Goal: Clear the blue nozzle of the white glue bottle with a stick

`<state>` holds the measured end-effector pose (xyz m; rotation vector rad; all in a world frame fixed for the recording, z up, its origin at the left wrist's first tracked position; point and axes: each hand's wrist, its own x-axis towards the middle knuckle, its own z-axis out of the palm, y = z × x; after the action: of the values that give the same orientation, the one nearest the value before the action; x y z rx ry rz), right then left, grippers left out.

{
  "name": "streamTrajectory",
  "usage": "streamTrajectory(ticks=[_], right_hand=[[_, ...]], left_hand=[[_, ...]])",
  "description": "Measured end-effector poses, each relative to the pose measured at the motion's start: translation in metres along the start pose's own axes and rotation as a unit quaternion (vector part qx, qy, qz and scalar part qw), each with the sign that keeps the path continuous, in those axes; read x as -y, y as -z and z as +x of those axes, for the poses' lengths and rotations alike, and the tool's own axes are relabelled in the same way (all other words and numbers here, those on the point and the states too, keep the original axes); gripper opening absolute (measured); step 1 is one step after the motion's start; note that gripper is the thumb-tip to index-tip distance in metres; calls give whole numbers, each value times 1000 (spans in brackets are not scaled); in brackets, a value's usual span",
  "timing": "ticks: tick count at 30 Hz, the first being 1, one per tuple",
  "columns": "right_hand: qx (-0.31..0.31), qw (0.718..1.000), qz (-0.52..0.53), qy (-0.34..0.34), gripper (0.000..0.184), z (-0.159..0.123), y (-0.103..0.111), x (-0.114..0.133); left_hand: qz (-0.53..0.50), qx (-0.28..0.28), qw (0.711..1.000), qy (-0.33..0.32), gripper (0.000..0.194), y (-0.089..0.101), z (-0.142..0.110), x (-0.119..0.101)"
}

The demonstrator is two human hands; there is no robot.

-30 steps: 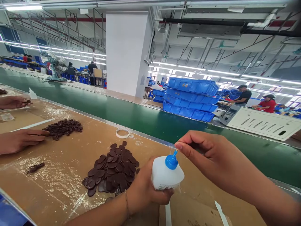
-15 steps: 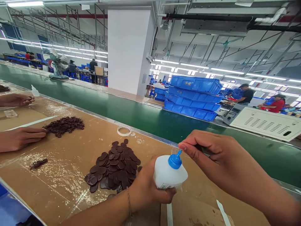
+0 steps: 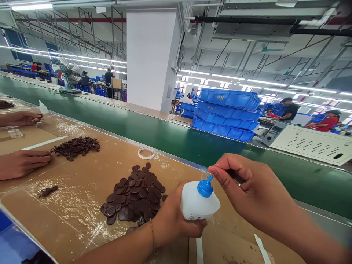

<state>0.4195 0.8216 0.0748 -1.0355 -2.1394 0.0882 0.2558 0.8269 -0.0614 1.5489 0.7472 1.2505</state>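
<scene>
My left hand (image 3: 172, 220) is wrapped round a small white glue bottle (image 3: 198, 203) with a blue nozzle cap (image 3: 205, 187), held upright above the cardboard-covered table (image 3: 71, 216). My right hand (image 3: 242, 187) is closed in a pinch right at the nozzle tip; what its fingers hold is too small to make out. A pile of dark brown oval pieces (image 3: 134, 196) lies just left of my left hand.
A co-worker's hands (image 3: 19, 163) rest at the left by a heap of small brown bits (image 3: 75, 146). A tape ring (image 3: 146, 153) lies near the green conveyor belt (image 3: 170, 137). Blue crates (image 3: 225, 113) are stacked beyond. White strips (image 3: 261, 249) lie at the front.
My hands and the bottle stay almost still; the view shifts slightly. The co-worker's near hand draws back a little from the brown heap.
</scene>
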Motion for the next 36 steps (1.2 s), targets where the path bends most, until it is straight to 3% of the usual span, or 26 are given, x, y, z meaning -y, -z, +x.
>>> streamTrajectory(ticks=[7, 11, 13, 16, 20, 36], right_hand=[[68, 997, -29, -22, 31, 10, 13, 6], [113, 990, -88, 14, 46, 19, 24, 7], [165, 981, -100, 7, 50, 23, 29, 7], [264, 961, -52, -58, 48, 28, 32, 6], [321, 938, 53, -119, 48, 33, 32, 2], [249, 958, 43, -135, 40, 22, 23, 7]], left_hand=[[9, -6, 1000, -12, 72, 0, 0, 5], [9, -7, 1000, -7, 72, -1, -1, 3], [6, -4, 1000, -4, 73, -1, -1, 2], [7, 0, 1000, -5, 73, -2, -1, -1], [5, -11, 1000, -5, 71, -3, 0, -2], [12, -2, 1000, 2, 64, -3, 1, -7]])
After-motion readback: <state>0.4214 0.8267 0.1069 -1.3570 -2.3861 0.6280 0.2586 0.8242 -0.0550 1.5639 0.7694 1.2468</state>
